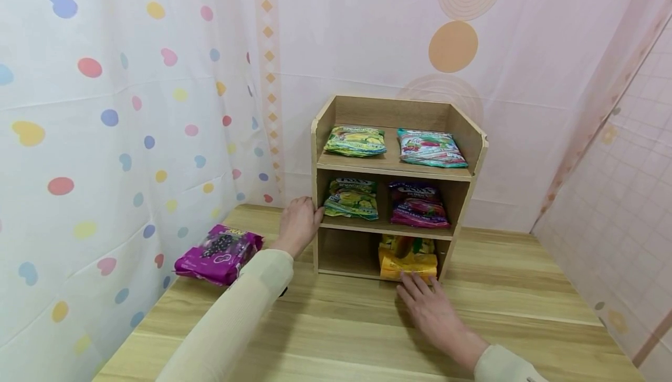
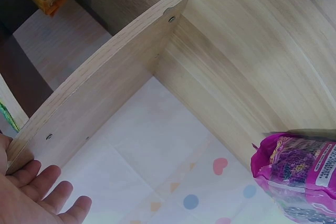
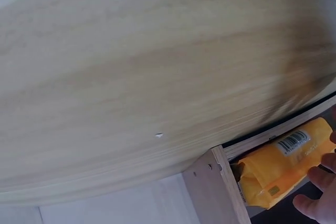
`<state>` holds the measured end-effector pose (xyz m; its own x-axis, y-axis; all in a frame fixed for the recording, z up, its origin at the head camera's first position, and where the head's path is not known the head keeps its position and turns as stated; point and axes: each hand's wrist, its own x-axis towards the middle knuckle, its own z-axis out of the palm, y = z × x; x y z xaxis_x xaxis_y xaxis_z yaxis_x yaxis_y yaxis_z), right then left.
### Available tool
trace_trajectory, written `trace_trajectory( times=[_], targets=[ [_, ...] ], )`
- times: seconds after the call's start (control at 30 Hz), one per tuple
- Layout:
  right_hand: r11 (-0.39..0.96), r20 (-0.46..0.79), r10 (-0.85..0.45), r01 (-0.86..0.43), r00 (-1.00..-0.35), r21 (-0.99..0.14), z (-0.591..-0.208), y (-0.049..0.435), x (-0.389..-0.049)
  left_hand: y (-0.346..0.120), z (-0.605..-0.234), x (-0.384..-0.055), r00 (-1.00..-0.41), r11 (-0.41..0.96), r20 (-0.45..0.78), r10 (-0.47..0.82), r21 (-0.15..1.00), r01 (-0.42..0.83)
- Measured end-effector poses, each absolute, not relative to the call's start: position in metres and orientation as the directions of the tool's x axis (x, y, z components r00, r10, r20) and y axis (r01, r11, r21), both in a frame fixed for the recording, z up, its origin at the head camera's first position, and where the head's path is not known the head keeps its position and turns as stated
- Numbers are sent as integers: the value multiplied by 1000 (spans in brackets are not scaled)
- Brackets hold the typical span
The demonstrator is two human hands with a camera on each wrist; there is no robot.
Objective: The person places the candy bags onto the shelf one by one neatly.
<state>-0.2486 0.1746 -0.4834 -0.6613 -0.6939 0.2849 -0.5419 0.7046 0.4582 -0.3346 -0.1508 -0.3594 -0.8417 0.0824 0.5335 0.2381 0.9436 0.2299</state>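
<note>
A small three-tier wooden shelf [image 1: 385, 172] stands on the table. My left hand [image 1: 299, 224] holds the front edge of its left side panel, thumb at the edge and fingers along the outer face; the left wrist view shows these fingers [image 2: 47, 182]. My right hand [image 1: 433, 315] is at the bottom compartment, its extended fingers at the lower front of a yellow candy bag [image 1: 408, 262]. In the right wrist view this yellow bag lies inside the compartment, beside my fingertips [image 3: 321, 178]. To the left of the shelf, a purple candy bag [image 1: 220, 256] lies on the table.
On the top tier lie a green-yellow candy bag [image 1: 357, 141] and a teal-white one [image 1: 431, 149]. The middle tier holds another green-yellow bag [image 1: 352, 200] and a dark purple bag [image 1: 418, 206]. Patterned curtains [image 1: 131, 108] hang behind and beside the wooden table [image 1: 346, 323].
</note>
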Motion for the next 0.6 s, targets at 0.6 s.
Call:
trace_trajectory(
  times=[0.6],
  targets=[
    [736,269,-666,-553,-696,390,-482,172,-254,-151,-360,-336,-837,946,540,88,217,240]
  ],
)
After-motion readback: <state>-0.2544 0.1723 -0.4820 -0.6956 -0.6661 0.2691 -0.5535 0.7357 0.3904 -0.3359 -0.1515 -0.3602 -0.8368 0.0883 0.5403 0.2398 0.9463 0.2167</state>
